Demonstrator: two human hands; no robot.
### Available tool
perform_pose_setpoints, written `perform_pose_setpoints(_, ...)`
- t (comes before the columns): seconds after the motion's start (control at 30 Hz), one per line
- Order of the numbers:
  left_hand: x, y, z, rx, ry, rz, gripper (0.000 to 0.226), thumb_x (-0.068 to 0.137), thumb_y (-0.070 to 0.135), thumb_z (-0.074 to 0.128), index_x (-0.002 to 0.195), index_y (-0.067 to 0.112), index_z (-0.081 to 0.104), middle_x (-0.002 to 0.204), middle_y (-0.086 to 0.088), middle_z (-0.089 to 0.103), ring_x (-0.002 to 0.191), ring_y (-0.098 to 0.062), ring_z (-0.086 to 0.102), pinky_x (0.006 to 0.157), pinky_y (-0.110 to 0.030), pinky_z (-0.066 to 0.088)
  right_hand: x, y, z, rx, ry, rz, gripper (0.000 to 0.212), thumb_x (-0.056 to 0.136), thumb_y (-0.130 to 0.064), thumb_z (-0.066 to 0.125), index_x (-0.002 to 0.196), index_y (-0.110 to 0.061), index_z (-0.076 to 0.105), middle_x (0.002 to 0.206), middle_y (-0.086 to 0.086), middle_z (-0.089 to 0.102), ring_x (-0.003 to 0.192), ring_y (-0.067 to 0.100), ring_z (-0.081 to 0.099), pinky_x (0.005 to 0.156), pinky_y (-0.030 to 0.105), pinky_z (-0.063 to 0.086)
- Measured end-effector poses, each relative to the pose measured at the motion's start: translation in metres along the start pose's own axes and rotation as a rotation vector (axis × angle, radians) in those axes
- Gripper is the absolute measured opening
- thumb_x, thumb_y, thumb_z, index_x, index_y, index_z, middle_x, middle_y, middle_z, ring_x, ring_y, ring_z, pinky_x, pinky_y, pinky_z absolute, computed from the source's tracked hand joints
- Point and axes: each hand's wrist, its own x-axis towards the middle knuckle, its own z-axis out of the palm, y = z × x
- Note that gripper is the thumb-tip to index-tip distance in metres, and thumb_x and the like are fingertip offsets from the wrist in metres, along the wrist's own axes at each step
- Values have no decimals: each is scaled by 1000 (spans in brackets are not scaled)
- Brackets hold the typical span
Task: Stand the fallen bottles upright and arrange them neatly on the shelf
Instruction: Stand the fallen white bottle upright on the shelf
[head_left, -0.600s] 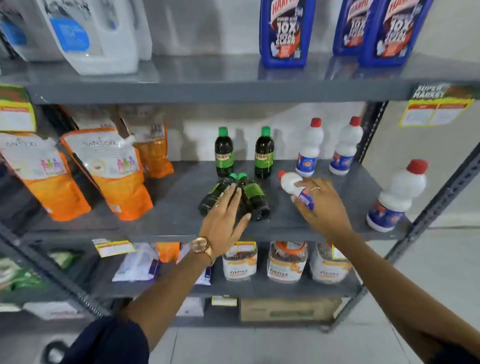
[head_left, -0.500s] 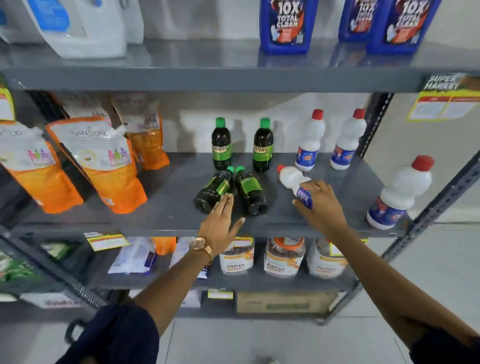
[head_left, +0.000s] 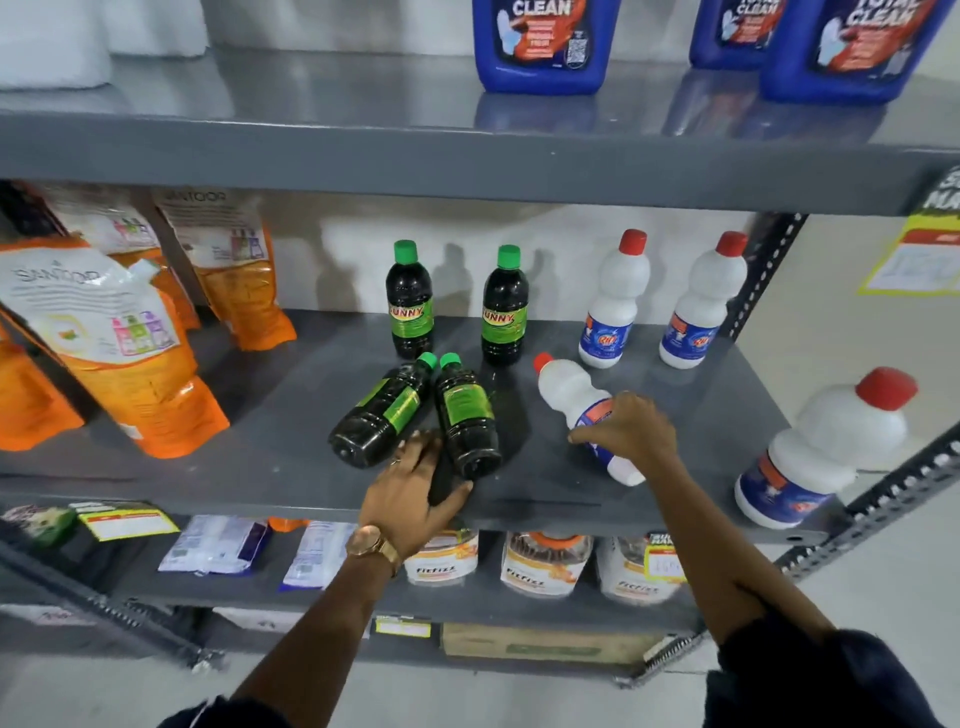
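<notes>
Two dark bottles with green caps lie on their sides on the grey middle shelf (head_left: 260, 447), one on the left (head_left: 382, 415) and one on the right (head_left: 465, 415), caps pointing back. My left hand (head_left: 410, 499) is at their bases with fingers spread, holding nothing. A white bottle with a red cap (head_left: 569, 389) lies tipped over to their right. My right hand (head_left: 623, 431) is curled over its labelled lower half. Behind stand two upright dark bottles (head_left: 409, 306) (head_left: 505, 312) and two upright white bottles (head_left: 613, 306) (head_left: 701, 306).
Another white bottle (head_left: 826, 452) stands at the shelf's front right corner beside the slanted metal post (head_left: 883, 509). Orange refill pouches (head_left: 119, 353) fill the left side. Blue jugs (head_left: 545, 41) sit on the upper shelf (head_left: 467, 156). Jars (head_left: 545, 561) line the shelf below.
My left hand has drawn back from on top of the dark bottles to their bases. My right hand has slid down the white bottle toward its base. The camera has moved closer.
</notes>
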Motion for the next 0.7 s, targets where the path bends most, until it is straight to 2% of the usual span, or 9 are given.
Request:
perform_pose_setpoints(0.13,-1,0,6,80,62,4,72,82,65,37,129,12,52,136,-8,52,118,-29,54,84,-41,53,-3,6,8,128,143,-38,64,64,-53,75,110,-13,54,104,4,63,83,20,51,75,35,47)
perform_pose_setpoints(0.23,-2,3,6,97,76,-2,70,82,63,38,128,12,54,134,-8,55,115,-30,56,80,-40,54,-6,5,17,465,350,-127,64,65,-47,80,116,-17,54,105,2,65,87,21,59,79,35,50)
perform_pose_setpoints(0.33,-1,4,7,99,83,-6,71,83,64,35,127,11,54,132,-8,56,114,-29,57,80,-40,54,3,1,25,755,465,-199,74,62,-35,86,124,-16,50,116,3,64,99,18,60,85,30,51)
perform_pose_setpoints(0.43,-1,5,7,109,84,-5,75,85,67,26,127,11,55,132,-8,56,113,-28,58,81,-39,54,16,-5,28,916,520,-161,79,58,-28,90,122,-14,46,112,0,61,98,17,59,86,24,50)
perform_pose_setpoints(0.57,1,5,7,103,84,-6,76,85,68,25,128,12,54,132,-9,57,115,-29,57,83,-40,53,27,-4,29,1033,554,-130,85,55,-20,92,123,-11,41,106,-8,55,93,13,56,74,2,42)
perform_pose_setpoints(0.7,0,5,8,104,107,-17,73,84,66,31,128,12,55,131,-9,57,117,-29,55,86,-40,52,34,3,30,1079,488,-143,94,53,-17,92,129,-11,37,113,-8,54,97,8,57,75,0,43)
